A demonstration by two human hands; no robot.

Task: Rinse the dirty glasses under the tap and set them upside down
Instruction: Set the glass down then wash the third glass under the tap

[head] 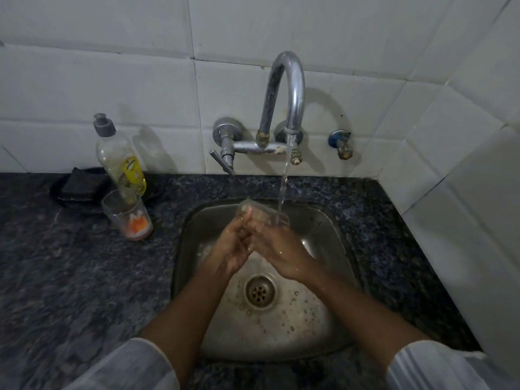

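A clear glass [263, 213] lies tilted on its side over the steel sink [332, 243], held by both hands. My left hand [232, 249] grips its left end and my right hand [278, 249] grips its right part. Water runs from the curved chrome tap [292, 88] and lands on the glass's right end. A second glass [128, 216] with an orange print stands upright on the dark granite counter [70, 277], left of the sink.
A dish-soap bottle [121, 159] with yellow liquid stands behind the printed glass. A dark sponge [81, 184] lies on a black dish at the back left. White tiled walls close in behind and on the right. The sink drain [260, 291] sits below my hands.
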